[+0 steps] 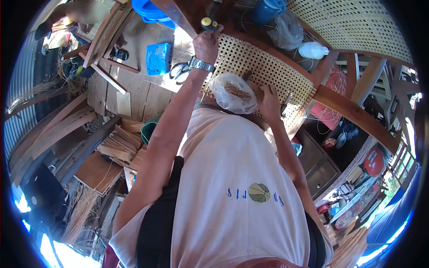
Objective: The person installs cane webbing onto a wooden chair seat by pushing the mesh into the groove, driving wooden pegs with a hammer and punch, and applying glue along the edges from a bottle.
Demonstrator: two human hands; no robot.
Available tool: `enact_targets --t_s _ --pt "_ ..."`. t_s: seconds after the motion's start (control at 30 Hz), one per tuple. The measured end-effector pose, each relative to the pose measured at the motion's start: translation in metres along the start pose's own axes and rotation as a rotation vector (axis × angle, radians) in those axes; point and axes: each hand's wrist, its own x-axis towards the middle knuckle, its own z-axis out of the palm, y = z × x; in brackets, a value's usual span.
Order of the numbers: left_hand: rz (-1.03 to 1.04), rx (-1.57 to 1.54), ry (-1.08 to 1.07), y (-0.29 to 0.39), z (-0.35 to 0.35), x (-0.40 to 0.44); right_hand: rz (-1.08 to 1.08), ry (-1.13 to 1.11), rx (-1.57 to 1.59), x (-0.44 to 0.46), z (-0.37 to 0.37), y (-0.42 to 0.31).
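Observation:
My left hand [206, 47], with a metal watch on its wrist, is at the far left corner of a woven cane panel [250, 56] set in a brown wooden frame. Its fingers are closed around a tool with a yellow-and-black handle [208, 23]; the working end is not clear. Nearer to me, a clear plastic bag [232, 96] holding thin brown pieces rests at the panel's near edge. My right hand [268, 105] is beside the bag's right side, fingers bent and close together over the cane. What they pinch, if anything, is hidden. A small dark object [246, 75] lies behind the bag.
A blue box [158, 59] and scissors [179, 71] lie left of the panel. A white bottle [313, 50] and crumpled plastic bag [287, 31] are at upper right. Wood pieces [118, 145] are stacked at left. Another person's hand [119, 42] shows at upper left.

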Motion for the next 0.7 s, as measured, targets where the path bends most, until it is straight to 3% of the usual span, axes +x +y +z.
enact_targets --t_s 0.13,0.2,0.23,0.3,0.37,0.4,0.47,0.53,0.57,0.6,0.67,0.7 --pt "0.040 0.017 -0.013 -0.003 0.012 0.006 -0.008 0.072 -0.041 -0.009 0.011 0.010" --pt "0.031 -0.014 -0.015 -0.006 0.009 0.004 0.088 0.223 0.161 -0.003 -0.012 -0.017" --pt "-0.003 -0.026 -0.038 -0.007 0.009 0.003 0.162 0.164 0.191 0.006 -0.030 -0.027" --pt "0.024 0.014 -0.042 -0.008 0.009 0.003 0.065 0.326 0.275 0.027 -0.066 -0.063" --pt "0.067 -0.011 -0.005 -0.005 0.008 0.005 -0.196 0.412 0.276 0.048 -0.123 -0.126" --pt "0.109 -0.042 0.024 -0.005 0.008 0.006 -0.200 0.420 0.277 0.053 -0.143 -0.149" --pt "0.122 -0.037 0.045 -0.012 0.012 0.004 -0.538 0.571 0.229 0.057 -0.169 -0.183" --pt "0.164 0.053 0.010 -0.018 0.014 0.005 -0.597 0.511 0.206 0.070 -0.162 -0.188" --pt "0.093 0.019 0.011 -0.002 0.004 0.006 -0.345 0.251 0.052 0.075 -0.159 -0.193" --pt "0.101 0.015 0.027 0.002 0.002 0.003 -0.359 0.261 0.047 0.076 -0.160 -0.191" --pt "0.059 -0.070 -0.013 -0.005 0.005 0.006 -0.182 0.129 -0.003 0.080 -0.163 -0.187" --pt "0.061 -0.039 0.015 -0.007 0.009 0.007 -0.279 0.282 0.159 0.074 -0.166 -0.197"
